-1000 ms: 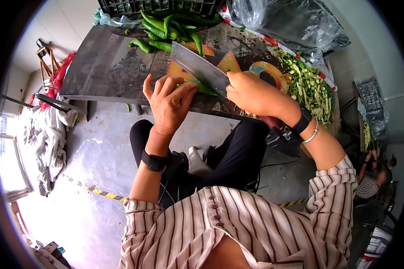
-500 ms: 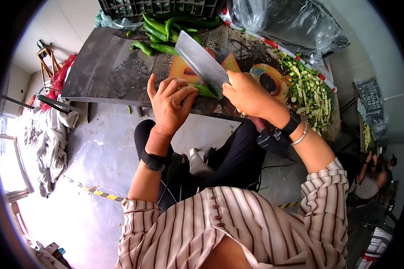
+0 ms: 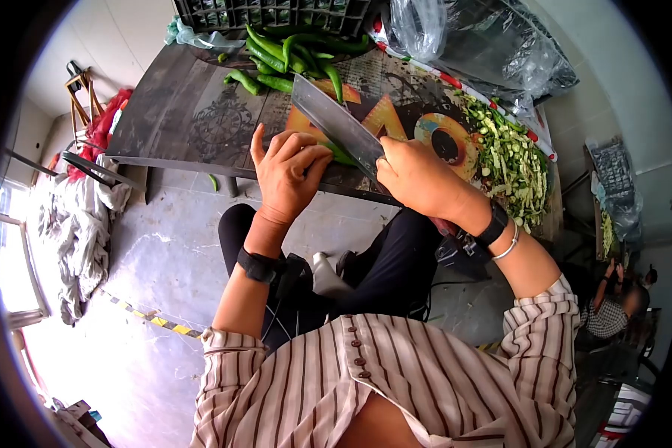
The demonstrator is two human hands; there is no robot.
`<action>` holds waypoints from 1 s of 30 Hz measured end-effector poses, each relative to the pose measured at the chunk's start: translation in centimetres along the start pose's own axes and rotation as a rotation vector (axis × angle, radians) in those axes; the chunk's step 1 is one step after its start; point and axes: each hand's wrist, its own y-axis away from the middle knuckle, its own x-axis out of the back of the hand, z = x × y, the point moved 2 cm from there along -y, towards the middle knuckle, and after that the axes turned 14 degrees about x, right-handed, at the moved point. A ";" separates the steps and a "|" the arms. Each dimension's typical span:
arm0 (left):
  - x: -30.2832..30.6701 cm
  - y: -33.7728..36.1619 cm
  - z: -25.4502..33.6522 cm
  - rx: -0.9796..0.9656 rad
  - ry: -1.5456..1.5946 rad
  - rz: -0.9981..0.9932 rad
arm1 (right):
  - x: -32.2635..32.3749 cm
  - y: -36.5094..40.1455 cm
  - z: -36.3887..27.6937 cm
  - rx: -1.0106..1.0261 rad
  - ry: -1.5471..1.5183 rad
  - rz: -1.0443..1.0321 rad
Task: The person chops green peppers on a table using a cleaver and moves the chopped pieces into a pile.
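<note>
At the near edge of the bench [image 3: 157, 104], both hands were right in the thick of it! The left hand [image 3: 285, 170] had a green pepper [image 3: 341, 155] grasped under bent fingers, thumb tucked in close, one outer finger sticking up clear of the rest. Across from it, the right hand [image 3: 418, 175] was clenched firmly round the handle end of a broad-bladed knife [image 3: 337, 123], the handle itself hidden by the fist. And what an angle on that blade, slanting away over the bench top with its far end near the pile of whole peppers [image 3: 276, 52]! Its lower part lay over the free end of the held pepper; whether metal met flesh there, nobody could tell from above.

Beyond the hands, those whole peppers were bunched in front of a black crate [image 3: 269, 15], a couple of them lying toward the bench's left side. Over on the right, a big spread of cut pepper pieces [image 3: 516, 175] filled the end of the bench, pale insides showing, with a red-and-white strip [image 3: 455, 81] running along behind. Clear plastic [image 3: 419, 31] lay crumpled past that strip. Well apart, at the far right, sat another person [image 3: 608, 315] with hands raised.
</note>
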 end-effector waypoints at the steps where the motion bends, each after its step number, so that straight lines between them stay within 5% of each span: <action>1: 0.0 0.0 0.0 -0.001 -0.002 0.001 | -0.1 0.0 0.0 -0.006 0.014 -0.007; 20: -0.1 0.0 0.0 0.002 0.015 0.019 | 0.6 -1.2 0.3 0.013 -0.043 -0.109; 23: -0.1 -0.1 0.0 -0.003 -0.004 0.001 | 0.1 -1.9 0.0 -0.155 -0.138 -0.145; 26: -0.2 0.0 -0.2 0.000 0.011 0.003 | -0.9 -3.2 1.5 -0.123 -0.084 -0.102; 28: 0.0 0.0 0.0 0.001 0.018 0.016 | -1.1 -3.8 1.2 0.174 0.017 0.089; 29: -0.1 0.1 -0.1 0.004 0.022 0.029 | -0.9 -3.1 1.8 -0.058 -0.097 -0.001; 30: -0.1 0.1 0.0 0.010 0.029 0.040 | -0.6 -2.9 1.7 -0.046 -0.080 0.000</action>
